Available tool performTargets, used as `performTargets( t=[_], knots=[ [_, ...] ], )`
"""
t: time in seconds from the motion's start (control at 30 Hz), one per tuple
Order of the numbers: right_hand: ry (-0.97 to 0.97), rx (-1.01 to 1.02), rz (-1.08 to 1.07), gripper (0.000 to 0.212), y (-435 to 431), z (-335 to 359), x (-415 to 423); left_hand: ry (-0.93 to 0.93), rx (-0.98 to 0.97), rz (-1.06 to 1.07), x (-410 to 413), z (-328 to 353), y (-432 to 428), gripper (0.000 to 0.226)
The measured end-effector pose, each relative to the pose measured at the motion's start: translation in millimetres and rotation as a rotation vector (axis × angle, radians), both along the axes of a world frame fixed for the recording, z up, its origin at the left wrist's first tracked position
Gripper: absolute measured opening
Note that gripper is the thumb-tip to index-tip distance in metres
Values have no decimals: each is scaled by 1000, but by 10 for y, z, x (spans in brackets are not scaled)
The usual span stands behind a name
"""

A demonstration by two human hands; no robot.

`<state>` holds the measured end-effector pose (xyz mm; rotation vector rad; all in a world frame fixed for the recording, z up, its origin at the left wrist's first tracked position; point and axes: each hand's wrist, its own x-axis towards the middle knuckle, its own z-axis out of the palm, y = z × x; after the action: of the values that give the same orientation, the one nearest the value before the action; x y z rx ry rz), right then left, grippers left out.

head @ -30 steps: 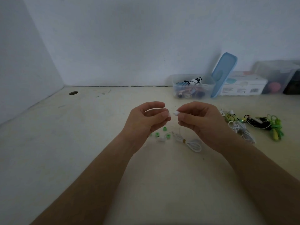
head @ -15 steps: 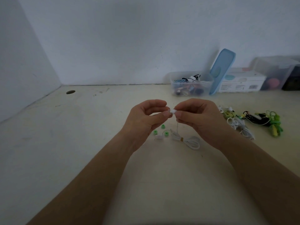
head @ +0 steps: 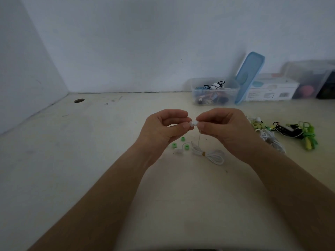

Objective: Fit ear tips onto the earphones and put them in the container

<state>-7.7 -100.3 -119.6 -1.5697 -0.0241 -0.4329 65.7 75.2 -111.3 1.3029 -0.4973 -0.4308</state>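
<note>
Both hands are raised just above the table, near its middle, with fingertips meeting. The right hand pinches a white earbud between thumb and forefinger, the other fingers curled under. The left hand closes thumb and forefinger narrowly on the opposite end of the same white piece; whether that end is a separate ear tip cannot be told at this size. The cable drops from the right hand to a coiled bundle lying on the table directly below, bound by 1 brownish tie. The second earbud lies on the table just left of the coil. 3 green ear tips lie loose near it, below the left hand. The container, clear plastic, stands at the back by the wall, well apart from the hands, open, with several earphones inside. A blue lid leans upright against its right side. Right of the lid stands a white box, then further clear tubs, blurred. On the table beside the right hand lies a row of loose earphones in white, yellow-green, black and green, tangled together. 1 round hole shows in the table at back left.
</note>
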Motion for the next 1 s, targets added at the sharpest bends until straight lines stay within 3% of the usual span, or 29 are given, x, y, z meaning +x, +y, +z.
performTargets(
  t=[0.37, 0.77, 1.0],
  knots=[
    [-25, -9, 94, 18, -6, 11, -24, 11, -6, -56, -2, -18, -6, 34],
    [-47, -149, 62, 14, -30, 15, -32, 74, -4, -81, 7, -32, -10, 31],
    [-44, -73, 110, 17, -49, 11, -25, 81, -18, -100, 2, -15, -4, 31]
  ],
)
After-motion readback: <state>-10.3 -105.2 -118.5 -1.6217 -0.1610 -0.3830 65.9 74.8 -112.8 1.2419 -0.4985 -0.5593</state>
